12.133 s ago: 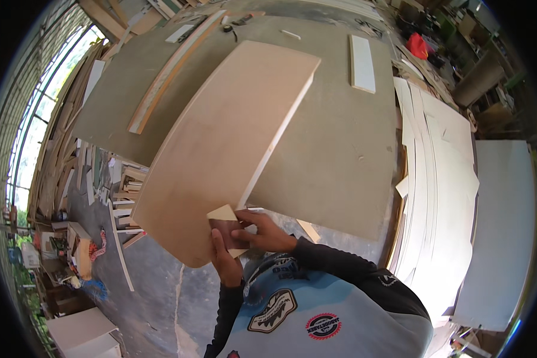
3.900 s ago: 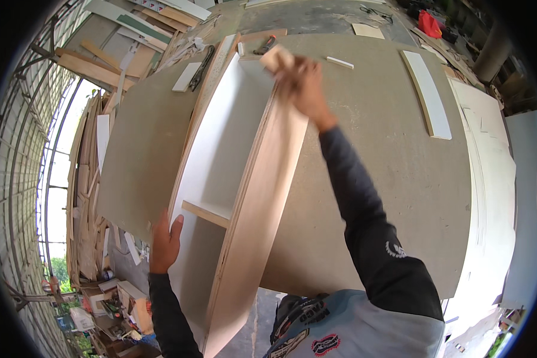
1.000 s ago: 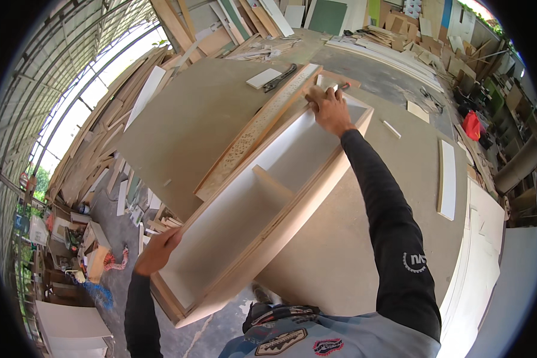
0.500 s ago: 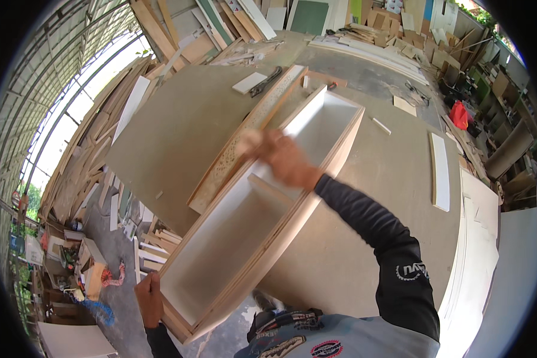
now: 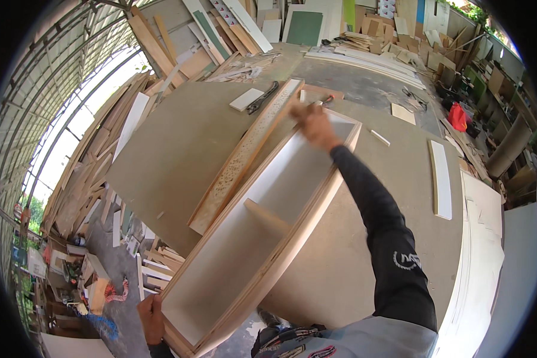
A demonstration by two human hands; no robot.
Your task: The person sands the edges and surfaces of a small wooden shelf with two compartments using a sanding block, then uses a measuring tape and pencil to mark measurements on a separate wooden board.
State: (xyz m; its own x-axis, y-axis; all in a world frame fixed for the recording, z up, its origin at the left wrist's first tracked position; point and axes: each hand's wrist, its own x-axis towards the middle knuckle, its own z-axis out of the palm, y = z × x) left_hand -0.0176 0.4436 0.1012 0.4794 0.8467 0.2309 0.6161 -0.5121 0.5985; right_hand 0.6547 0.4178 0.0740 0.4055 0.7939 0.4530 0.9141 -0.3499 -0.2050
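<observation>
A long, open-topped wooden box [image 5: 262,286] with a white inside lies slantwise before me, its near end toward my body. A short divider [image 5: 267,216] crosses it near the middle. My left hand [image 5: 151,317] is closed on the near left corner, fingers wrapped over the edge. Over the long left rim, close to the far end, my right hand [image 5: 317,126] is bunched and blurred by motion. Whatever is in its fingers cannot be made out. Left of the box lies a long wood-edged strip [image 5: 244,161] with a speckled pale face.
The box rests over a large brown board [image 5: 161,143]. On it are a white piece [image 5: 246,99], a dark tool [image 5: 262,97], a small white stick [image 5: 380,138] and a white strip [image 5: 440,179]. Stacked offcuts [image 5: 89,173] stand left; a red bag [image 5: 457,116] is far right.
My right hand has moved away from me along the box's left rim, from near the divider to near the far end. My left hand stays on the near corner.
</observation>
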